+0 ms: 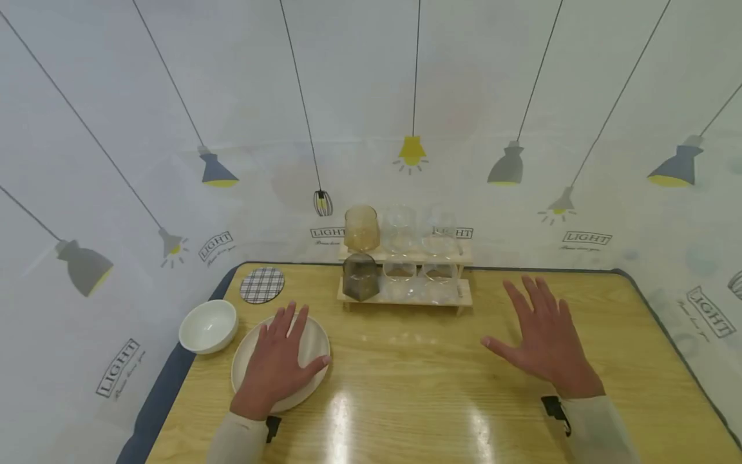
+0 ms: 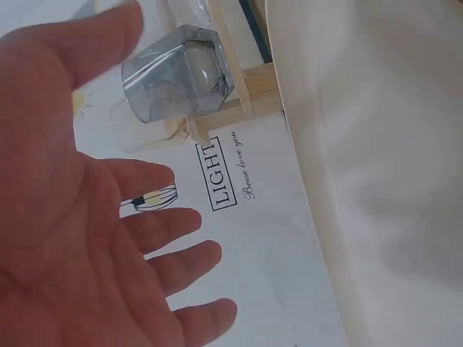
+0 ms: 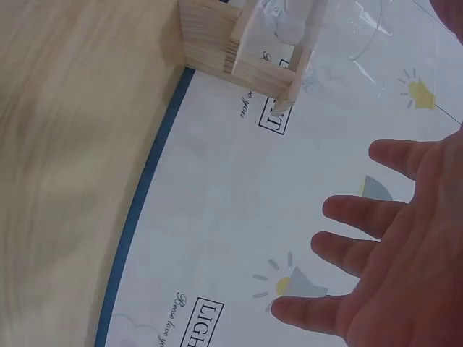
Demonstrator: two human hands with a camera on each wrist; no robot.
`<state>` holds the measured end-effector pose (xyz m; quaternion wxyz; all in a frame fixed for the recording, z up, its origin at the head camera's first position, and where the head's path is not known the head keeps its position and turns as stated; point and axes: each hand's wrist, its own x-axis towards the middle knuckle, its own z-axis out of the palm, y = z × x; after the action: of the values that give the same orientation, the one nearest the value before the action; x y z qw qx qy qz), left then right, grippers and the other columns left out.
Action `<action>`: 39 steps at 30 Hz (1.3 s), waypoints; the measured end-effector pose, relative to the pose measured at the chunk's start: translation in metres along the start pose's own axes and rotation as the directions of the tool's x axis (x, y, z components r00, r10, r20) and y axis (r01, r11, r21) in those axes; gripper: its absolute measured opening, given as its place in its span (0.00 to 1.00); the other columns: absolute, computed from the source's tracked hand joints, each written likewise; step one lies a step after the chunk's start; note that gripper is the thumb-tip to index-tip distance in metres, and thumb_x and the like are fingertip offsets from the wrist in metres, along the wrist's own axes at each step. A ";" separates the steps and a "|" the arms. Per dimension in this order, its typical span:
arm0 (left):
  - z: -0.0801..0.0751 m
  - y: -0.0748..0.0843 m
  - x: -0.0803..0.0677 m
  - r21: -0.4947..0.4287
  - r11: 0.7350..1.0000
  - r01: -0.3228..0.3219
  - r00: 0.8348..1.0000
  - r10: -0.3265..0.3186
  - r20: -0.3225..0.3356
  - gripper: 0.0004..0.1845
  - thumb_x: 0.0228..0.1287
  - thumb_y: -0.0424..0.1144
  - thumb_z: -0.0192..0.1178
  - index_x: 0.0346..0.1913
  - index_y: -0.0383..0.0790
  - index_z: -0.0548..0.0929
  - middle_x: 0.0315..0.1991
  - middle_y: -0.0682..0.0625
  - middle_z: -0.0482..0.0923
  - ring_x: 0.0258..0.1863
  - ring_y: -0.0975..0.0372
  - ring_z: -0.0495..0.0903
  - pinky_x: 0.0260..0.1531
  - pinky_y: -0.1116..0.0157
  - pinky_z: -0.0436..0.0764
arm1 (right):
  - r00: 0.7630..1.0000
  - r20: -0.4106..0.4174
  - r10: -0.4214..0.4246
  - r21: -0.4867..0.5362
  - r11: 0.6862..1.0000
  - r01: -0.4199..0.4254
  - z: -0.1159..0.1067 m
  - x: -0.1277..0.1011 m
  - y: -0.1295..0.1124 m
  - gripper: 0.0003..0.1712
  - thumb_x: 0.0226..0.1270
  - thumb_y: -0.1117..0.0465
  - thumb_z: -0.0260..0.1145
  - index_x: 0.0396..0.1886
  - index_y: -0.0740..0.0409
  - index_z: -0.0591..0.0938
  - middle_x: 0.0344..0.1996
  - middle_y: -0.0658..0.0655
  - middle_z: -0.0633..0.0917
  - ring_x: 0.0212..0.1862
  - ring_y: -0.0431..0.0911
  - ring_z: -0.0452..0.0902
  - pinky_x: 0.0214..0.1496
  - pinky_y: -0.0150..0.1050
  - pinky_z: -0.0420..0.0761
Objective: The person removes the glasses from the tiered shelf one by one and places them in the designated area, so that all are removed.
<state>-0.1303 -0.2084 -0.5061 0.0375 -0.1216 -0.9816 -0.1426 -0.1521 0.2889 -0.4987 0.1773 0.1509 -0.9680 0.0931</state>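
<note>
Above the cream plate (image 1: 313, 341) my left hand (image 1: 275, 361) hovers with its fingers spread, covering part of it; the left wrist view also shows this hand (image 2: 87, 210) holding nothing. On the right side of the table my right hand (image 1: 545, 338) is held out, fingers apart, and it too holds nothing in the right wrist view. Between and beyond the hands stands a two-tier wooden rack (image 1: 406, 299) with several glasses. An amber glass (image 1: 362, 229) is at the upper left, a dark grey glass (image 1: 361, 277) below it, and clear glasses (image 1: 439, 274) to their right.
A white bowl (image 1: 209, 327) sits left of the plate, near the table's left edge. Behind it lies a round checked coaster (image 1: 263, 285). The wooden table (image 1: 406, 374) has a dark blue edge and meets a wall covering (image 1: 464, 77) printed with lamps.
</note>
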 end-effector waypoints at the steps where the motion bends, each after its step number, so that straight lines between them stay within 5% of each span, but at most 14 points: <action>1: 0.001 0.000 0.001 -0.011 1.000 -0.006 1.000 0.006 -0.002 0.54 0.66 0.66 0.66 0.84 0.38 0.58 0.83 0.33 0.55 0.82 0.37 0.56 0.75 0.31 0.61 | 1.000 -0.011 -0.006 0.012 1.000 0.006 0.000 0.002 0.000 0.65 0.52 0.24 0.74 0.82 0.55 0.65 0.77 0.73 0.66 0.77 0.73 0.59 0.60 0.81 0.66; 9: 0.007 -0.005 0.015 -0.106 0.994 0.005 1.000 -0.005 -0.004 0.48 0.71 0.58 0.68 0.83 0.39 0.60 0.81 0.35 0.60 0.77 0.40 0.66 0.70 0.39 0.74 | 0.994 -0.096 -0.059 0.118 0.991 0.070 -0.004 0.024 -0.007 0.62 0.54 0.33 0.79 0.81 0.58 0.66 0.76 0.72 0.67 0.75 0.73 0.64 0.62 0.74 0.74; 14: 0.009 -0.005 0.028 -0.240 0.970 0.027 0.999 -0.031 -0.015 0.42 0.74 0.54 0.66 0.82 0.41 0.62 0.79 0.38 0.63 0.76 0.42 0.68 0.70 0.40 0.74 | 0.995 -0.092 -0.035 0.195 0.979 0.053 -0.003 0.044 -0.017 0.59 0.60 0.38 0.78 0.83 0.57 0.62 0.77 0.71 0.66 0.72 0.70 0.67 0.53 0.68 0.82; 24: 0.024 0.001 0.060 -0.431 0.902 -0.006 0.998 -0.019 -0.054 0.35 0.76 0.46 0.66 0.79 0.39 0.67 0.73 0.35 0.69 0.68 0.43 0.75 0.63 0.41 0.79 | 0.999 -0.042 0.013 0.359 0.933 0.003 0.006 0.080 -0.025 0.48 0.74 0.42 0.69 0.83 0.60 0.61 0.76 0.69 0.68 0.73 0.67 0.67 0.66 0.70 0.74; 34: 0.033 0.005 0.086 -0.658 0.743 0.118 0.993 -0.091 0.076 0.34 0.77 0.39 0.65 0.80 0.41 0.66 0.77 0.38 0.65 0.74 0.42 0.71 0.70 0.45 0.78 | 0.991 0.098 0.087 0.481 0.868 -0.123 0.018 0.118 -0.022 0.49 0.79 0.35 0.59 0.85 0.58 0.56 0.79 0.69 0.65 0.77 0.67 0.63 0.72 0.71 0.68; 39: 0.041 0.005 0.100 -0.683 0.712 0.161 0.987 -0.128 0.099 0.33 0.75 0.41 0.67 0.79 0.43 0.69 0.77 0.39 0.69 0.73 0.44 0.74 0.67 0.45 0.80 | 0.988 0.132 0.084 0.551 0.822 -0.143 0.027 0.139 -0.022 0.51 0.79 0.33 0.57 0.87 0.56 0.53 0.79 0.67 0.66 0.78 0.65 0.63 0.73 0.69 0.69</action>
<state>-0.2273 -0.1690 -0.5336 -0.0436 -0.0530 -0.8654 -0.4964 -0.2778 0.2259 -0.4693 0.0699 0.1427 -0.9136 0.3742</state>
